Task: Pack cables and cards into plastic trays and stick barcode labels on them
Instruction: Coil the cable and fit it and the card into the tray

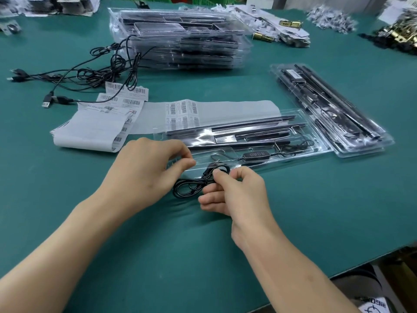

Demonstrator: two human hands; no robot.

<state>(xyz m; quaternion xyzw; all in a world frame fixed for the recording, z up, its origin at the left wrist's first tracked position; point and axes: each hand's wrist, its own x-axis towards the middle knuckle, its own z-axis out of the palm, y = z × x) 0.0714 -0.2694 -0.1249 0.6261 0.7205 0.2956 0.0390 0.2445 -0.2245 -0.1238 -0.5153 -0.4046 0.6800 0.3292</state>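
Black cable coil (191,186) beside the tray (320,151) — right hand (234,195) fingers pinch it; left hand (149,166) fingers pinched (on what, unclear).

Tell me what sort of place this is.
Probably a packing bench in a small factory: a stack of clear plastic trays, sheets of barcode labels and loose cables lie on a green table. The right hand pinches a coiled cable.

We see a teal-green table (67,211). On it the coiled cable (187,188) is black. The tray (325,149) is clear, with black strips (248,125) inside. The label sheets (180,109) are white with black barcode stripes. Far back we note brass-gold hinges (291,24) among white paper scraps (329,16).
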